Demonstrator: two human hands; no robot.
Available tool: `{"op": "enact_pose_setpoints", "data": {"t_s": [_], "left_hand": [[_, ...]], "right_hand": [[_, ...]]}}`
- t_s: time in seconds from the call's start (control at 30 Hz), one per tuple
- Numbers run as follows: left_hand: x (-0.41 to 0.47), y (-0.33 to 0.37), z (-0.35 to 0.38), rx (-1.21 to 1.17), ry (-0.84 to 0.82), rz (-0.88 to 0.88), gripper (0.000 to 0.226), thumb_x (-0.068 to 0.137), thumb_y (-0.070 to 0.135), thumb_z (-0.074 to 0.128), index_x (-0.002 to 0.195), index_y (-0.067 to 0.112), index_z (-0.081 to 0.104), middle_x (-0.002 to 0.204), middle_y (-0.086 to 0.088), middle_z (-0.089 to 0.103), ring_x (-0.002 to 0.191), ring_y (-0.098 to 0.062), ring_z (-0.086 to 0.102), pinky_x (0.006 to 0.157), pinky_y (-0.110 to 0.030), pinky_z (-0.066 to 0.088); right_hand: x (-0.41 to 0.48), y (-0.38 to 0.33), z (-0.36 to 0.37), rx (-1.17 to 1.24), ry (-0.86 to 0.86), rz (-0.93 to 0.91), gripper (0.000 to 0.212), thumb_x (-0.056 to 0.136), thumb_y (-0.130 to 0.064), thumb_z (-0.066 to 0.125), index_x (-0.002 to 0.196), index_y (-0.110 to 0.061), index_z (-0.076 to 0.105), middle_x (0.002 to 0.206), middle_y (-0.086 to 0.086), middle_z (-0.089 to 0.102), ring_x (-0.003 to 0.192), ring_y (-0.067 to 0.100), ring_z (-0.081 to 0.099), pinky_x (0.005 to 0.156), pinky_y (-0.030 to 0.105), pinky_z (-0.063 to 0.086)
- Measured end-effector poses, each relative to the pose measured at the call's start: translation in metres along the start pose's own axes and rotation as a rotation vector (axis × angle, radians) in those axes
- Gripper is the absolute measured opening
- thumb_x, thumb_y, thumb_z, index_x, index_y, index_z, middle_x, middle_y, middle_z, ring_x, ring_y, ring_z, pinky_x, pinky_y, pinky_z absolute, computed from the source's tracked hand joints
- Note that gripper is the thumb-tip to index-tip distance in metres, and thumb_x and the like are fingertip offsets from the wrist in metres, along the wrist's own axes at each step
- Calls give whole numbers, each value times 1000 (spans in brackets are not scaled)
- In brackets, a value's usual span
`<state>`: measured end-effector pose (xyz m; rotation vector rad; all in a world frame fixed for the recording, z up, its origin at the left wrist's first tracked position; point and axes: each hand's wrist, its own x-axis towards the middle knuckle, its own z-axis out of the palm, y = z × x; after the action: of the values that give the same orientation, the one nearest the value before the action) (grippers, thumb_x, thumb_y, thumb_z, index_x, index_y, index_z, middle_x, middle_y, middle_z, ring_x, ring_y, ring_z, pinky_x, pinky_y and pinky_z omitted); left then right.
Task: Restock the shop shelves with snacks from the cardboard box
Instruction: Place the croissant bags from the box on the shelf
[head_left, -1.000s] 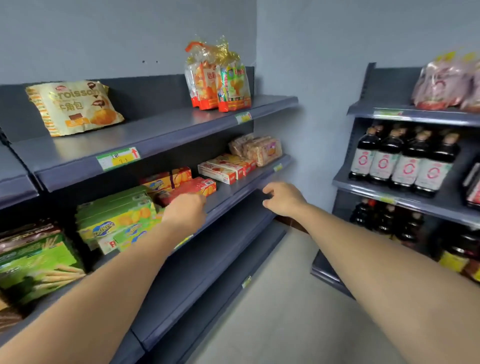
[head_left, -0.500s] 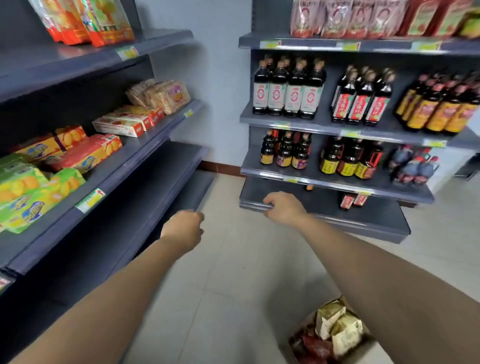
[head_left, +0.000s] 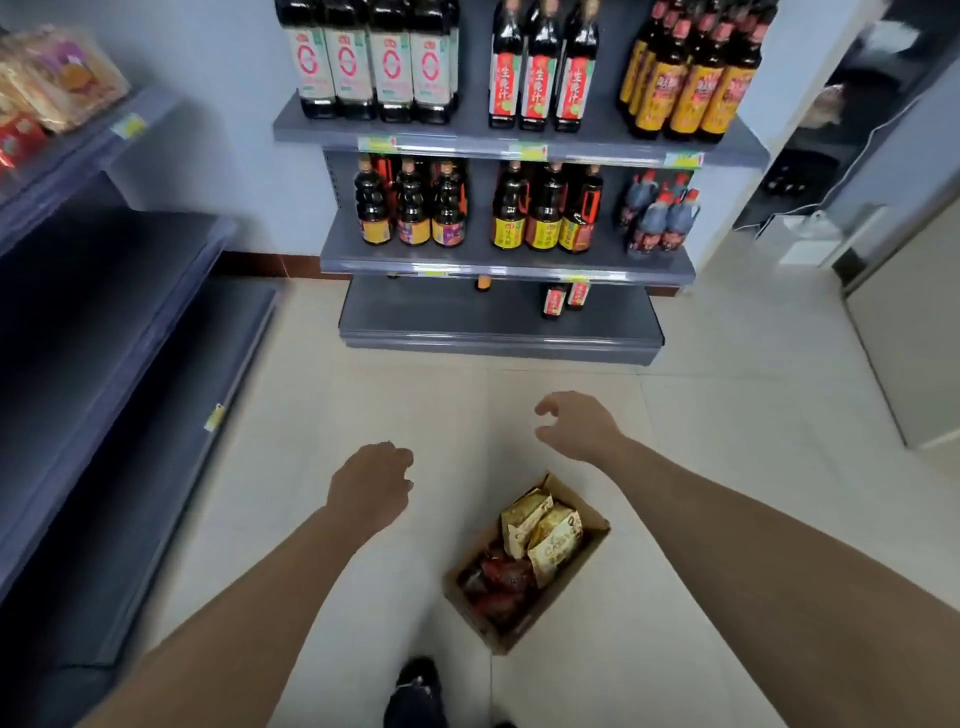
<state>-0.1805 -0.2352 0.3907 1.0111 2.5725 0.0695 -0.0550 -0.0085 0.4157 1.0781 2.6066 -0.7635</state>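
An open cardboard box (head_left: 597, 530) stands on the tiled floor below my hands. It holds gold croissant bags (head_left: 543, 530) at its far end and dark red snack packs (head_left: 498, 584) at its near end. My left hand (head_left: 371, 486) hovers left of and above the box, fingers loosely curled, holding nothing. Above the box's far end my right hand (head_left: 576, 426) is empty with its fingers spread. The dark snack shelves (head_left: 104, 322) run along the left, with a few snack bags (head_left: 57, 78) at the top left.
Straight ahead stands a grey shelf unit (head_left: 498, 265) full of sauce and vinegar bottles (head_left: 540, 208). A doorway and a light cabinet (head_left: 914, 322) are at the right. My shoe (head_left: 415, 691) shows at the bottom edge, near the box.
My view has swung right and down from the snack shelves to the floor. Both hands left the shelf edge and dropped toward the box, which has come fully into sight.
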Motion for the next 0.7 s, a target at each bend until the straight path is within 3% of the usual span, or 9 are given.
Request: {"op": "enact_pose_setpoints", "data": {"t_s": [0.17, 0.37, 0.57, 0.7], "left_hand": [[42, 44, 40, 10, -104, 94, 30, 97, 26, 49, 126, 19, 56, 120, 2, 57, 118, -18, 50, 91, -30, 44], [87, 89, 93, 18, -211, 162, 26, 97, 23, 48, 120, 14, 59, 117, -1, 59, 111, -20, 54, 86, -31, 46], [120, 129, 153, 3, -329, 120, 22, 95, 25, 52, 114, 15, 60, 113, -3, 61, 108, -22, 56, 86, -33, 49], [135, 156, 201, -28, -353, 56, 22, 96, 24, 52, 115, 14, 59, 107, -3, 62, 102, -21, 60, 81, -30, 49]], "right_hand": [[20, 68, 11, 67, -45, 153, 38, 88, -21, 58, 126, -24, 58, 133, 0, 55, 120, 21, 52, 93, 29, 44], [51, 130, 37, 78, -122, 244, 37, 90, -29, 57, 127, -22, 57, 133, 0, 55, 123, 21, 51, 99, 33, 45], [90, 191, 73, 9, -231, 250, 30, 90, -28, 55, 120, -23, 60, 124, 1, 62, 116, 23, 56, 93, 37, 50], [125, 237, 103, -31, -309, 220, 34, 91, -32, 56, 126, -29, 58, 129, -2, 59, 121, 21, 53, 95, 33, 46]]}}
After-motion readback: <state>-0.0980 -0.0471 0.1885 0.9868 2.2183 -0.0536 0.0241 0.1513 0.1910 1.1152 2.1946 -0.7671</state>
